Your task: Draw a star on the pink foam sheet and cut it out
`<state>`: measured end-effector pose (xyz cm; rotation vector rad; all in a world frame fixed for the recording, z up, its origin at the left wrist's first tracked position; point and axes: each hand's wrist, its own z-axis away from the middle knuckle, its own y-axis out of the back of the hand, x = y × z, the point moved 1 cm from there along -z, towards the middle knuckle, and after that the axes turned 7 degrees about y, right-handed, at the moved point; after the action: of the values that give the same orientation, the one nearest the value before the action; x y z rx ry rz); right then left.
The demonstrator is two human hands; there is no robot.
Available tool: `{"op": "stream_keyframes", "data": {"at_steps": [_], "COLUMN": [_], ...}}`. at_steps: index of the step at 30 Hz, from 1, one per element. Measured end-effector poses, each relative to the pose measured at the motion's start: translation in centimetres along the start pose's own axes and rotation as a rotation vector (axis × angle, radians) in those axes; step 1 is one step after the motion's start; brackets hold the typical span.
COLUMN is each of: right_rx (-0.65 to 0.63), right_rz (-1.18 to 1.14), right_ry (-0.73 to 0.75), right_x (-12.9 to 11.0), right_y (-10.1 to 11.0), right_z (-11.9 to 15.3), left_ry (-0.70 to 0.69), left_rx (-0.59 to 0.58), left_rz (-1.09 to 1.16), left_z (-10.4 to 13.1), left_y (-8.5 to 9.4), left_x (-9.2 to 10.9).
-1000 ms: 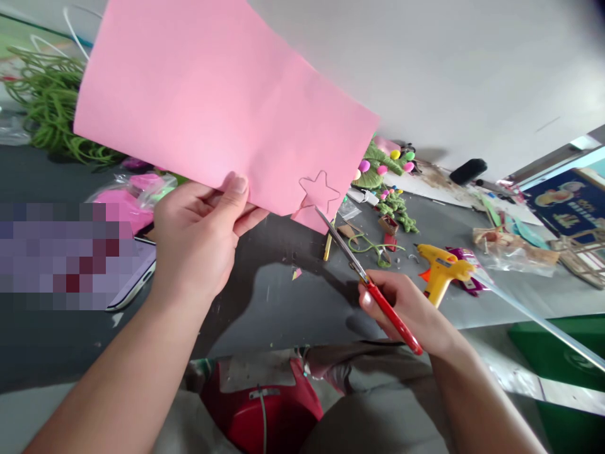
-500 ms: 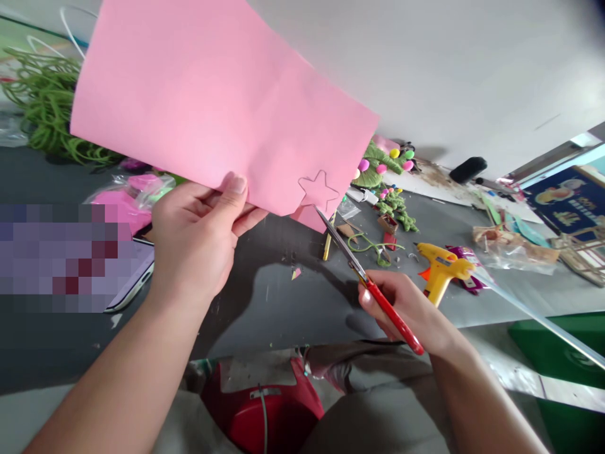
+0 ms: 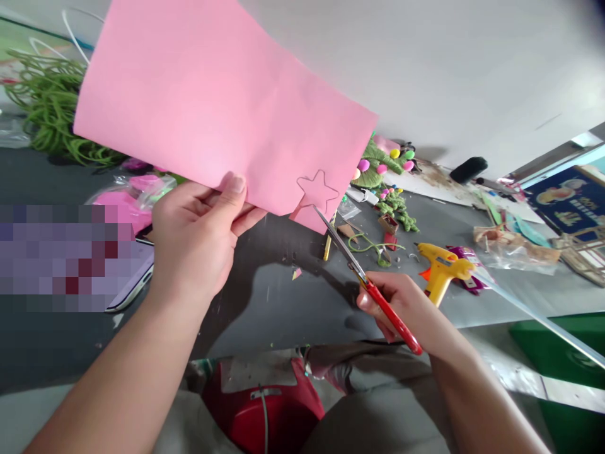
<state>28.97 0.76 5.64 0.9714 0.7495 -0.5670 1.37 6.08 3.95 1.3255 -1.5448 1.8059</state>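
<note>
A large pink sheet, paper or thin foam, is pinched at its lower edge by my left hand, thumb on top and fingers beneath. Near the sheet's lower right corner a star outline is drawn in dark line. A cut runs up from the bottom edge to the star's lower left side. My right hand grips red-handled scissors. Their blades point up and left, with the tips at the star's lower edge. The blades look nearly closed.
A yellow glue gun with a long clear stick lies right of the scissors. Green craft pieces with coloured pompoms sit behind. Green cords are heaped at the far left, near a phone. A red stool is below the table.
The pink sheet's left part has shifted very slightly. Both hands keep nearly the same place, and the scissor tips stay by the star's lower edge.
</note>
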Motion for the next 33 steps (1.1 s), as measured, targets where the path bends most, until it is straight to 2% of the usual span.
{"op": "stream_keyframes", "data": {"at_steps": [6, 10, 19, 33], "right_rx": [0.008, -0.04, -0.112, -0.101], "right_rz": [0.047, 0.123, 0.104, 0.046], "right_ry": [-0.019, 0.063, 0.103, 0.139], "right_x": [0.7, 0.6, 0.4, 0.6], "right_y": [0.4, 0.9, 1.5, 1.3], "right_z": [-0.1, 0.3, 0.5, 0.4], "left_ry": [0.017, 0.006, -0.001, 0.029], "left_rx": [-0.006, -0.024, -0.01, -0.018], "left_rz": [0.011, 0.044, 0.028, -0.013], "left_z": [-0.1, -0.2, -0.2, 0.5], "left_y": [0.2, 0.3, 0.3, -0.2], "left_x": [0.1, 0.1, 0.1, -0.1]}}
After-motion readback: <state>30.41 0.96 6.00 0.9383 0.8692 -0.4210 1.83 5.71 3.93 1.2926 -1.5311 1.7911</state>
